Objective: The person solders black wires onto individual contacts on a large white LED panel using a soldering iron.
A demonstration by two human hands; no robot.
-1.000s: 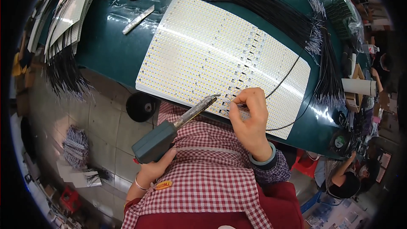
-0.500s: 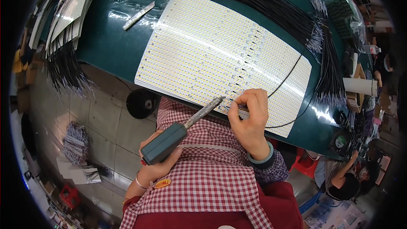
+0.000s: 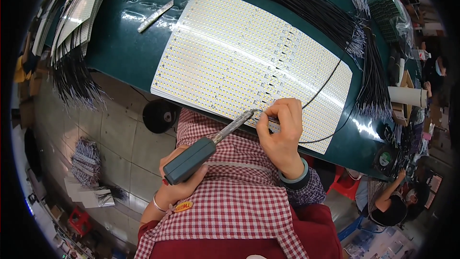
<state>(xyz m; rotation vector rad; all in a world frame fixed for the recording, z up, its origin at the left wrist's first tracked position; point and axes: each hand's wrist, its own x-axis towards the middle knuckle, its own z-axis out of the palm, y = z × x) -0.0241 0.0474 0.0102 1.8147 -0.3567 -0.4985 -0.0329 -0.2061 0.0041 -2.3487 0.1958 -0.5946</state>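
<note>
My left hand (image 3: pixel 192 185) is wrapped round the dark handle of a soldering iron (image 3: pixel 190 160). The iron's tip reaches the near edge of a stack of white LED boards (image 3: pixel 201 62), close to my right fingertips. My right hand (image 3: pixel 283 134), bent at the wrist over the same edge, pinches the end of a thin black wire (image 3: pixel 330 77). That wire curves away to the right across the boards. Whether the tip touches the wire end is too small to tell. A row of small dark solder spots and pads crosses the top board.
Bundles of black wires (image 3: pixel 297 5) lie behind and right of the boards on the green table (image 3: pixel 120 62). A flat metal strip (image 3: pixel 155 16) rests at the left. More boards with hanging wires (image 3: pixel 76 29) stand far left. A black bin (image 3: pixel 160 116) sits below; a person (image 3: pixel 388 201) works at the right.
The iron's handle has shifted slightly right and up, its tip moving a little nearer my right fingers. My right hand stays almost in place, still pinching the wire.
</note>
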